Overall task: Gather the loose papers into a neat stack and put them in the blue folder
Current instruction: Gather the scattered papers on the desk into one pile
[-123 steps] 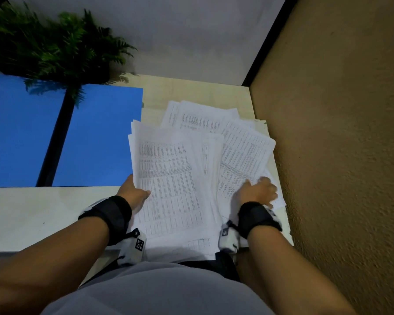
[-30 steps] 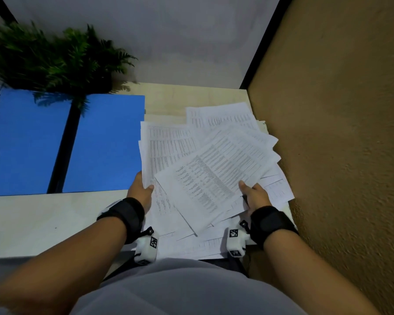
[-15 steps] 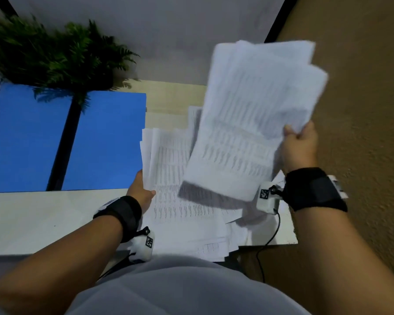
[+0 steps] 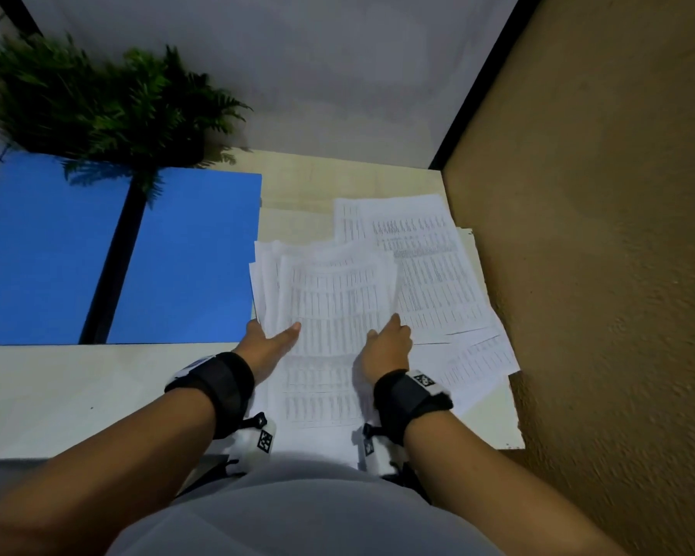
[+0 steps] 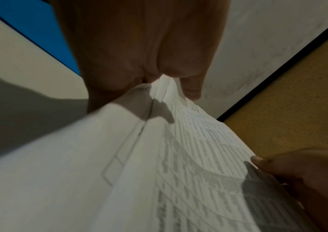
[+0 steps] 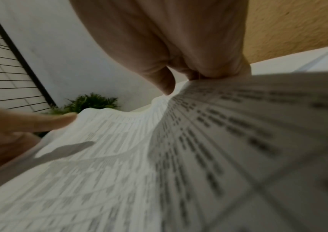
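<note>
The blue folder (image 4: 193, 254) lies open on the left of the table, its black spine (image 4: 113, 266) down the middle. A stack of printed papers (image 4: 330, 302) sits just right of it, bowed upward. My left hand (image 4: 269, 339) grips the stack's left edge, with the thumb (image 5: 190, 89) on top and the fingers underneath. My right hand (image 4: 388, 341) grips the right edge, its thumb (image 6: 166, 83) pressing on the top sheet. More loose papers (image 4: 430, 266) lie fanned to the right, partly under the stack.
A green potted plant (image 4: 97, 102) overhangs the folder's far edge. A brown textured wall (image 4: 598, 274) stands right beside the pale table (image 4: 57, 395), and loose sheets (image 4: 478, 355) reach the table's right edge. A white wall is behind.
My right hand brought its raised bundle down onto the pile by the left hand. Both hands now hold one stack, whereas a second ago the sheets lay fanned out.
</note>
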